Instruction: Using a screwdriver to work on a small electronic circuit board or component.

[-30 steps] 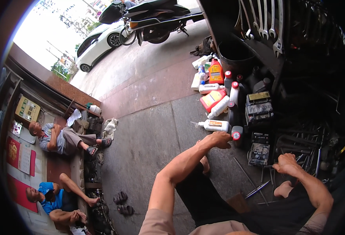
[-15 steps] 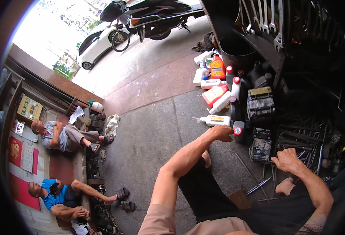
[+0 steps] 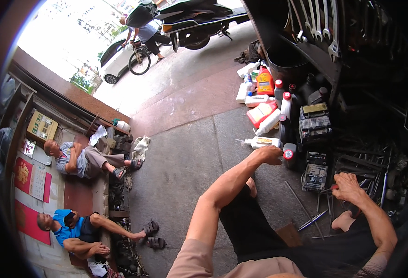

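My left hand point(image 3: 270, 155) is closed, its fingers curled downward; whatever they may hold is hidden. It is beside a white nozzle bottle point(image 3: 261, 142) lying on its side and a grey bottle point(image 3: 289, 155) with a red cap. My right hand point(image 3: 347, 187) is closed around a red-handled tool point(image 3: 335, 187), whose handle only partly shows. Just left of that hand are worn black batteries point(image 3: 316, 177), and a heap of metal tools point(image 3: 364, 162) lies beyond it.
Oil bottles, including a red jug point(image 3: 264, 82), crowd the floor ahead. Wrenches point(image 3: 325, 28) hang above at the right. Metal rods point(image 3: 313, 220) lie near my feet. Two people point(image 3: 76, 160) sit along the left wall. A scooter point(image 3: 197, 25) stands outside.
A red handle now shows in my right hand, whose fingers have closed more. The view has shifted slightly. A person with a bicycle has come into clearer view outside.
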Tool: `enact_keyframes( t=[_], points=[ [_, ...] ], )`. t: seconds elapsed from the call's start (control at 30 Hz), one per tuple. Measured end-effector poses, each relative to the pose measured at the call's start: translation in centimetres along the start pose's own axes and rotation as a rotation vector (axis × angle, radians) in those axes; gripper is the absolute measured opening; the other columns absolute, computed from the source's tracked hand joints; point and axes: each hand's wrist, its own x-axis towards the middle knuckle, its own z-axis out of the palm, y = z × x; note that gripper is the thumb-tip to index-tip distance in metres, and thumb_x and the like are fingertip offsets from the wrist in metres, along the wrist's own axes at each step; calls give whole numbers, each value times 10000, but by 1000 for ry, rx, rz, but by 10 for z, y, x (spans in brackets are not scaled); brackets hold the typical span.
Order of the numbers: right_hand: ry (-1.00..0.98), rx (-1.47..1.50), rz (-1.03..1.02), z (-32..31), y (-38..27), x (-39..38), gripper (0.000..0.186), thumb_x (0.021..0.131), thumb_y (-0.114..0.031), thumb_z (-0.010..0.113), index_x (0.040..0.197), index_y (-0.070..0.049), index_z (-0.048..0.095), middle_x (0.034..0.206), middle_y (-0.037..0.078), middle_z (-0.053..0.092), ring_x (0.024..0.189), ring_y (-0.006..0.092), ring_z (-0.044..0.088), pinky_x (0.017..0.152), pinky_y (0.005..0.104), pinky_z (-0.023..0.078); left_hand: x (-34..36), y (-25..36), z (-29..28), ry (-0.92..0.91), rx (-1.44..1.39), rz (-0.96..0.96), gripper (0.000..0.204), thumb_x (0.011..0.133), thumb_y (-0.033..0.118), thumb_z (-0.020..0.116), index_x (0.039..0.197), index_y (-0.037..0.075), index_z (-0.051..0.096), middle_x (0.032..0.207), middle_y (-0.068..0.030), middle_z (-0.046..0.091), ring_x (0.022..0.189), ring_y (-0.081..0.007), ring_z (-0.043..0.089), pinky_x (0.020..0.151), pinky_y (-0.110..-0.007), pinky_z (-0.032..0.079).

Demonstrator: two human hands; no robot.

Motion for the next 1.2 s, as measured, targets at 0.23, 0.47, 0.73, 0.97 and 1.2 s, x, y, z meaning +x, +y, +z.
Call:
enact_keyframes(
  t=[0.23,0.47,0.73,0.97,1.2],
  points=[
    [-38,28,124,-1,-2,0,424,766,-362,560,867,50,561,836,256,596,861,384,555,830,455,379,0,0,-2,-36,-7,-61,432,774,256,601,1140,32,552,1094,-184,586,1053,-308,540,900,-372,415],
    [91,-36,-25,10,10,-1,312,670,-229,576,831,36,544,819,230,585,820,368,562,747,454,419,-1,3,-4,-30,-8,-68,422,771,257,602,1122,26,560,1076,-189,590,1045,-309,543,893,-375,415],
    [-11,14,-42,-8,-9,0,290,697,-232,582,831,20,533,842,223,565,826,365,557,739,451,422,2,-6,3,13,5,-17,401,770,268,608,1084,20,570,1000,-204,609,986,-332,565,855,-396,431],
    [38,12,6,2,-1,3,282,716,-241,559,803,26,531,751,232,571,737,380,564,718,467,426,2,2,-3,-6,7,-30,398,772,278,609,1083,32,572,994,-201,609,989,-334,561,853,-401,430],
    [66,40,-103,-1,0,5,252,645,-162,597,805,18,524,830,222,546,786,381,551,727,470,425,6,-2,0,-11,-2,-35,408,764,276,614,1105,55,573,998,-201,611,982,-330,566,849,-399,434]
  ],
)
